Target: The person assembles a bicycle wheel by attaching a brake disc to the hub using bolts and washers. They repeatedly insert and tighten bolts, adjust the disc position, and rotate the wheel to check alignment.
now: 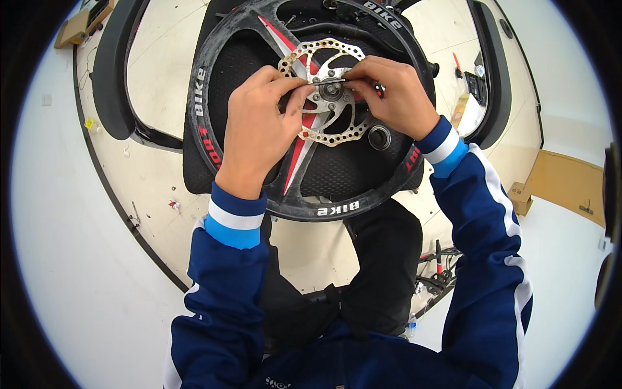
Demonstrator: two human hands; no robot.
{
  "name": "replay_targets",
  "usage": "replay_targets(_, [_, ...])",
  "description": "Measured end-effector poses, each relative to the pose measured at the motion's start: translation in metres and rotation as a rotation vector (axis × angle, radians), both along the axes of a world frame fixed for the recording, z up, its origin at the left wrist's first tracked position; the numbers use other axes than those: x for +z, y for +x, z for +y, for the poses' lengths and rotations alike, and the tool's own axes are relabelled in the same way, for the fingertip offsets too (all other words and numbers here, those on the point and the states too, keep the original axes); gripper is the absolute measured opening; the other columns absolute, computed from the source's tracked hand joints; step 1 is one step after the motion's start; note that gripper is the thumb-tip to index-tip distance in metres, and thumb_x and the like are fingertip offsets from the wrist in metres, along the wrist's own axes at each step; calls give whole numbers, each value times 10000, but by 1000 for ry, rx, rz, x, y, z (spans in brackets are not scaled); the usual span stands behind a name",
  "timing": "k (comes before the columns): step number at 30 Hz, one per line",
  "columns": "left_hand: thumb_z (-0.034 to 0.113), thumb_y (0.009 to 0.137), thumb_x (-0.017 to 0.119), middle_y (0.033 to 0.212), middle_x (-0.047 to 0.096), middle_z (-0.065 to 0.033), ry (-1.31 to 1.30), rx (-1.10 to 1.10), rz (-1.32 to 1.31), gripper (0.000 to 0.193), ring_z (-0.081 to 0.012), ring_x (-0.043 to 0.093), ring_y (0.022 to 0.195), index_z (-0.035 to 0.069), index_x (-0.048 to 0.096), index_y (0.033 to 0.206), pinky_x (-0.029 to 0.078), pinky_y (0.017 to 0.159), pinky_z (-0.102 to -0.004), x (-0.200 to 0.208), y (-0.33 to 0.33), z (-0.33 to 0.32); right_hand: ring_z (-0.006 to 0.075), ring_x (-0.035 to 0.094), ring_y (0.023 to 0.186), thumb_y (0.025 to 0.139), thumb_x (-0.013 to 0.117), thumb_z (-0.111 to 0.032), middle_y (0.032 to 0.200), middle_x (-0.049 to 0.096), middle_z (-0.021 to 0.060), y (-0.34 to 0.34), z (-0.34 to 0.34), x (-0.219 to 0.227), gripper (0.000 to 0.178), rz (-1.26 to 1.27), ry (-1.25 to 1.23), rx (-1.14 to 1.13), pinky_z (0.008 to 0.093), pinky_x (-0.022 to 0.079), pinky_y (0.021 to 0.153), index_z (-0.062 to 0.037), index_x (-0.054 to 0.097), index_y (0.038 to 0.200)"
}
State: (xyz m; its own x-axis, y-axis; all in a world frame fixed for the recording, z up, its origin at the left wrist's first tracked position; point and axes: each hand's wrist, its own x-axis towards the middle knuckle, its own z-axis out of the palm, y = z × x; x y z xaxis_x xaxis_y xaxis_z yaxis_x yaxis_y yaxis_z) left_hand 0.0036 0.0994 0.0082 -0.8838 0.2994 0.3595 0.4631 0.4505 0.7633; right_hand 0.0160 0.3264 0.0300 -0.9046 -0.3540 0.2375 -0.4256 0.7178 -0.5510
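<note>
A black bicycle wheel with red and white spokes lies flat on a black chair seat. At its hub sits a silver brake disc with a perforated rim. Over the disc's middle, a thin dark rod runs between my two hands. My left hand pinches its left end between thumb and fingers. The other end is pinched by my right hand. A small black and red piece shows at the right fingers; I cannot tell whether it is held. Beside the disc rests a round metal ring part.
Chair armrests flank the wheel on both sides. On the floor at the right are a black tool case, a cardboard box and dark bicycle parts. Another box stands far left. My legs are below the wheel.
</note>
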Motion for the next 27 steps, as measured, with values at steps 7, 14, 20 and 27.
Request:
replay_targets(7, [90, 821, 736, 789, 614, -130, 71, 71, -75, 141, -278, 631, 647, -14, 706, 912, 505, 592, -361, 1, 21, 14, 303, 682, 767, 846, 689, 6, 867, 669, 143, -7, 5, 1, 140, 71, 43, 47, 346, 545, 682, 12, 677, 986])
replay_targets(14, [103, 840, 711, 910, 566, -150, 22, 67, 84, 228, -331, 571, 853, -18, 641, 1022, 487, 741, -416, -17, 27, 25, 311, 679, 790, 848, 703, -12, 881, 672, 142, -12, 6, 4, 145, 25, 33, 59, 348, 543, 697, 16, 682, 989])
replay_targets(20, [20, 830, 690, 868, 595, -106, 49, -5, 202, 113, -298, 581, 847, 26, 704, 941, 489, 732, -399, -2, -4, 18, 251, 667, 744, 851, 714, -17, 842, 662, 124, -6, 8, 8, 119, 4, 16, -32, 320, 527, 670, 26, 703, 961])
replay_targets(27, [-7, 818, 686, 904, 618, -99, 94, -87, 137, 121, -279, 612, 861, 6, 718, 933, 513, 744, -381, 7, -7, 19, 276, 661, 708, 845, 723, -41, 833, 665, 136, -2, 12, 9, 117, 29, -37, -67, 328, 527, 652, 21, 706, 943])
